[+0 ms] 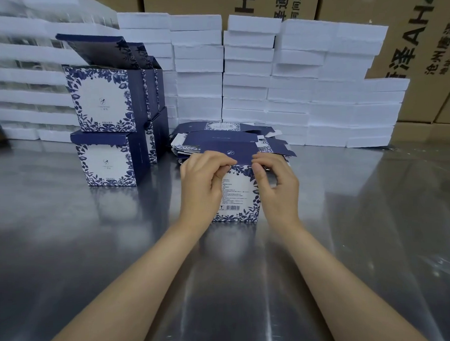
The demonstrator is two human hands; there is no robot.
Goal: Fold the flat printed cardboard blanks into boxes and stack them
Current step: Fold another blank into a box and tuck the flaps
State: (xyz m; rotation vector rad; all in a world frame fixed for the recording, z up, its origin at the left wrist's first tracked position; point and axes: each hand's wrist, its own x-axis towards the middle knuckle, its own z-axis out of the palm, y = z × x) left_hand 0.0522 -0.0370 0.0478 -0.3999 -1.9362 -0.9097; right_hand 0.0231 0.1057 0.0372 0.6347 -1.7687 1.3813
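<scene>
A blue-and-white floral box (pixel 239 195) stands upright on the steel table, its barcode side facing me. My left hand (pixel 204 186) and my right hand (pixel 276 186) both pinch the edge of its dark blue top flap (pixel 228 151), one at each end. Behind the box lies a loose pile of flat printed blanks (pixel 217 130). To the left, folded boxes are stacked two high: a lower box (pixel 107 162) and an upper box (pixel 102 98) with its lid flap raised. More boxes stand behind them, partly hidden.
White foam slabs (pixel 266 78) are stacked in a wall along the back of the steel table (pixel 67 254). Brown shipping cartons (pixel 419 45) rise behind them at the right. Clear plastic trays (pixel 13 76) are stacked at the far left.
</scene>
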